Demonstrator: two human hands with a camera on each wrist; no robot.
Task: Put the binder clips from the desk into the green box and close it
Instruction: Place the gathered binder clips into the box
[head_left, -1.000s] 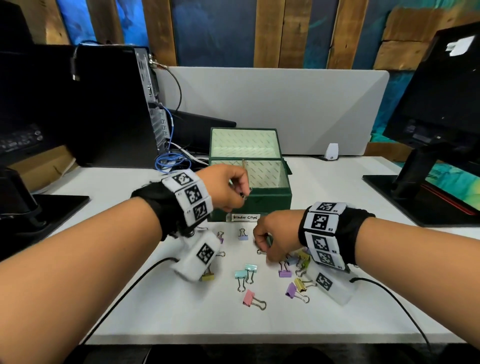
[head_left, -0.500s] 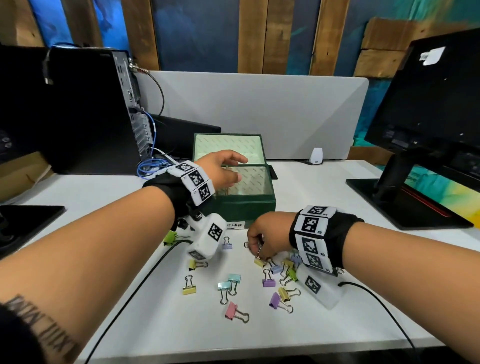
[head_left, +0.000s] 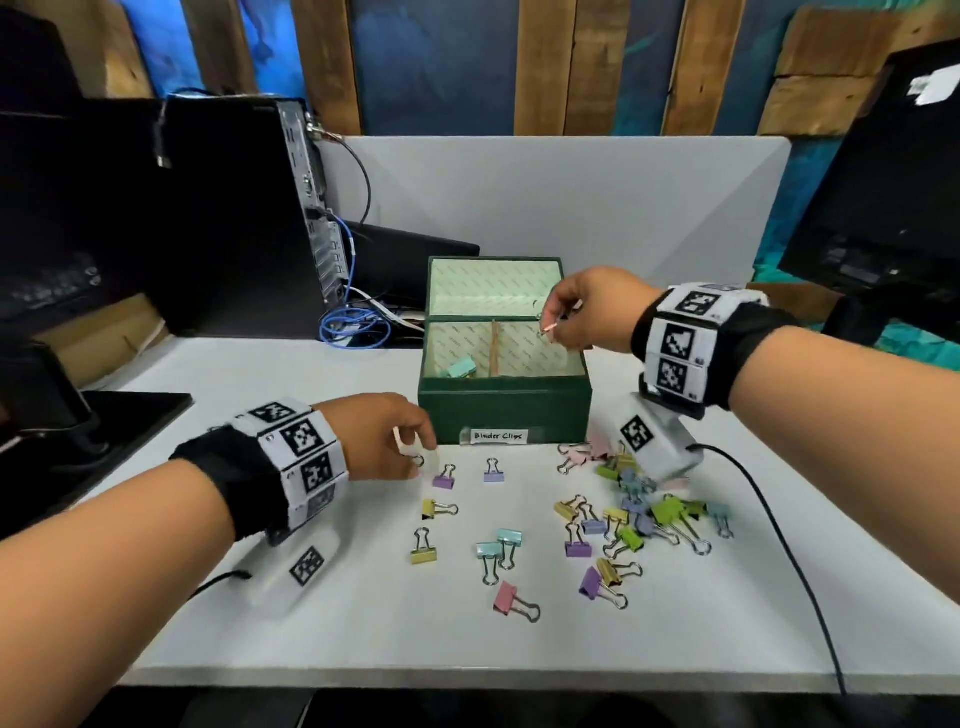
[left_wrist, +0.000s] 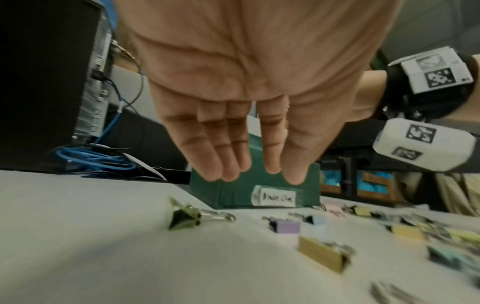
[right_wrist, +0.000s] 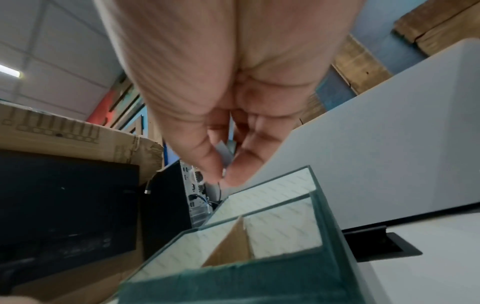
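Observation:
The green box (head_left: 504, 415) stands open on the white desk, lid (head_left: 496, 286) tipped back, with a brown divider (head_left: 493, 348) inside. A teal clip (head_left: 460, 368) lies in its left compartment. My right hand (head_left: 545, 318) hovers over the right compartment and pinches a binder clip (head_left: 550, 327) between thumb and forefinger; the right wrist view shows that clip (right_wrist: 224, 155) in the pinch of the right hand (right_wrist: 223, 174). My left hand (head_left: 421, 457) reaches down at the box's front left, fingers straight and holding nothing (left_wrist: 259, 172). Several coloured clips (head_left: 623, 514) lie scattered in front of the box.
A black PC tower (head_left: 234, 218) with blue cables (head_left: 353, 327) stands at the back left. A monitor (head_left: 883, 197) stands at the right, a monitor base (head_left: 104, 415) at the left. A grey partition (head_left: 571, 208) closes the back. A black cable (head_left: 779, 545) trails from my right wrist.
My left hand came off the box and dropped to the desk at its front left. My right hand lifted a clip from the pile to above the box's right compartment.

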